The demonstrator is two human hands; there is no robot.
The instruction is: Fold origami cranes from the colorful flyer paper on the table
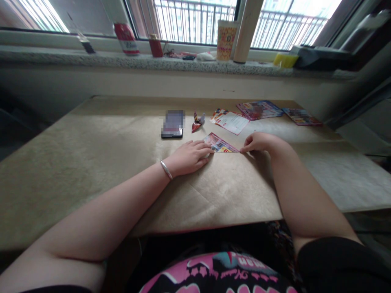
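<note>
Left hand (190, 158), fingers slightly spread, probably just pins the colorful paper (224, 146) steady; right hand (261, 142) pinches its corner.

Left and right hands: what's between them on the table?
Head view: a colourful printed paper lies between them, the left hand at its left end, the right hand at its right corner.

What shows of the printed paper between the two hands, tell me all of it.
The printed paper looks thin, with a pink, red, white and blue print and a yellow patch near its long, straight near edge. The part in view is roughly triangular and lies on the beige table. The left hand covers its left end; the fingertips of the right hand are at its right corner.
</note>
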